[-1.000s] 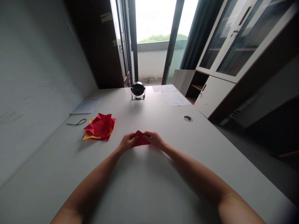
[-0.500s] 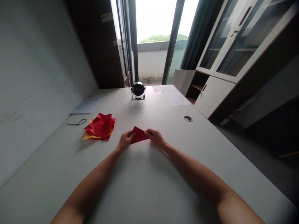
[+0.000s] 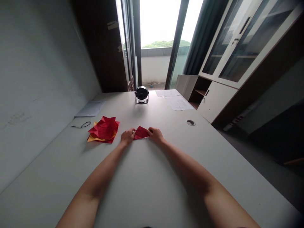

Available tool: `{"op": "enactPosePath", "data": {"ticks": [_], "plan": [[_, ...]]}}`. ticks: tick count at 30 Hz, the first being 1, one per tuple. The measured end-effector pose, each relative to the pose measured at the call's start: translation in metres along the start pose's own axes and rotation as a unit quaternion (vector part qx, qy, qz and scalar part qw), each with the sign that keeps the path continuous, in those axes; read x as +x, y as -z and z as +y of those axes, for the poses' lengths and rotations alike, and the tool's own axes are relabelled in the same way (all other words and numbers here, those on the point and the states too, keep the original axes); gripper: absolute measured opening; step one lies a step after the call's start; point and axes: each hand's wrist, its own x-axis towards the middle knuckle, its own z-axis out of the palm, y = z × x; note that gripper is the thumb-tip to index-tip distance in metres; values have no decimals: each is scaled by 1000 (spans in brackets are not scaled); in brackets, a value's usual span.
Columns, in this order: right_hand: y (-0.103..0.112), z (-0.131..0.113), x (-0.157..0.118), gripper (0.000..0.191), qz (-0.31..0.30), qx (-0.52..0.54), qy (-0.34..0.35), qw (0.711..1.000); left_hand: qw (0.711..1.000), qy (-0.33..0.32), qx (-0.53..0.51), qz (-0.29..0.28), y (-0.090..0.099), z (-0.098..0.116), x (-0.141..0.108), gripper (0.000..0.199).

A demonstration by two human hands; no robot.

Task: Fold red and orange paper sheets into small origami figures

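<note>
A folded piece of dark red paper [image 3: 141, 133] lies between my two hands, at or just above the tabletop. My left hand [image 3: 128, 136] pinches its left edge, with the fingers curled. On the opposite side, my right hand [image 3: 155, 133] grips the right corner between thumb and fingers. The undersides of both hands are hidden. Left of my left hand rests a loose stack of creased red and yellow paper sheets [image 3: 104, 128], their corners sticking up.
On the white table [image 3: 147, 177] stands a round black-and-silver device [image 3: 142, 94] at the far edge. Printed sheets [image 3: 179, 103] lie at the back right, more papers [image 3: 90, 108] at the back left. A black cable tie [image 3: 82, 125] and a cable hole [image 3: 190, 122] flank the middle.
The red paper has been lowered and looks flatter, moving slightly away from me with both hands. My view has tilted slightly. The paper stack stays put.
</note>
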Motion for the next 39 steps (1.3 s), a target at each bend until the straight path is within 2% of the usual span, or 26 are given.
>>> {"op": "enactPosePath", "data": {"ticks": [2,5,8,10,13,19,22,25,29,33,36,39], "plan": [[-1,0,-3,16,3,6,-6,1000,999,-28,-5,20,-2,0,0,32],[-2,0,-12,29,-7,-8,30,1000,993,-112,1,42,-5,-1,-7,44],[0,-2,-18,24,-23,-31,62,997,982,-185,26,-2,-12,-1,-15,49],[0,-4,-18,19,-22,-38,65,997,978,-198,45,-45,-17,0,-17,49],[0,-3,-16,21,-11,-16,65,998,976,-190,63,-82,-22,0,-15,52],[-1,5,-12,22,35,80,35,996,978,-160,75,-107,-22,2,-16,64],[1,4,-12,22,55,61,22,996,980,-148,71,-112,-22,4,-19,67],[5,-1,-14,23,69,-8,48,996,981,-142,67,-110,-22,7,-20,67],[5,-12,-20,24,30,-97,145,984,984,-134,70,-99,-23,8,-20,68],[-4,-18,-25,31,-39,-116,223,967,986,-124,77,-85,-25,7,-19,66],[-8,-18,-25,31,-51,-120,205,970,987,-110,82,-79,-26,6,-18,63],[-4,-17,-22,27,-33,-129,167,977,989,-93,83,-75,-26,5,-17,64]]}}
